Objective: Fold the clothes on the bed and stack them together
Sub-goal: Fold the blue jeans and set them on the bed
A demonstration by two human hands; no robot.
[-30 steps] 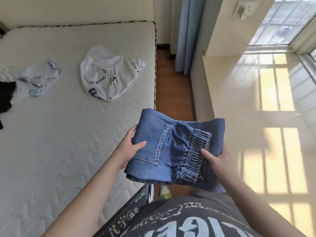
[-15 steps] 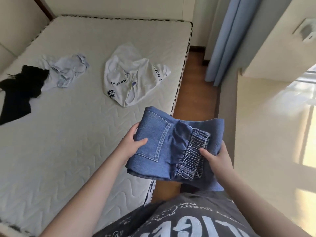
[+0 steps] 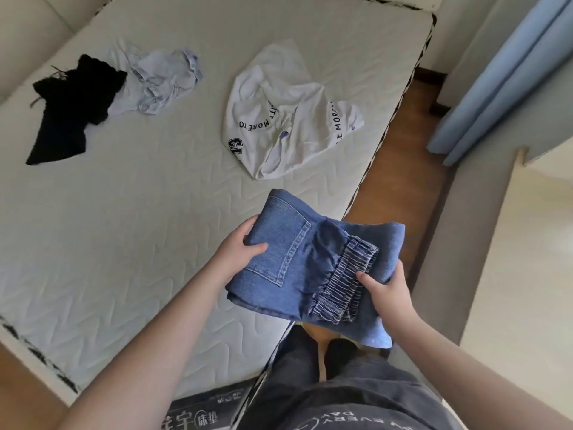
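Camera view has swung left since a second ago: more of the mattress (image 3: pixel 130 231) shows now, the window is out of sight, and the black garment (image 3: pixel 69 114) is fully in view. Hands and bundle keep the same hold as before.

Folded jeans (image 3: pixel 313 262) are held in the air, over the near right edge of the mattress and partly over the wooden floor (image 3: pixel 400 169) beside it. Back pocket faces up, elastic waistband bunched toward the right side.

Left hand (image 3: pixel 240 248) grips the left edge of the jeans: thumb on top beside the pocket, fingers curled under. Right hand (image 3: pixel 389 290) grips the right end: thumb on the waistband, fingers wrapped underneath, out of sight.

On the mattress, all unfolded:
- white T-shirt (image 3: pixel 285 119) with black lettering, crumpled, far side of the jeans, near the mattress's right edge
- pale lilac shirt (image 3: pixel 161 80), crumpled, well left of the white one
- black garment, left of the lilac shirt, overlapping its edge

No stack on the mattress yet.

Blue curtain (image 3: pixel 508 72) hangs beyond the floor strip, right of the mattress. Person stands at the near right corner of the mattress, in a dark printed shirt (image 3: pixel 356 405).
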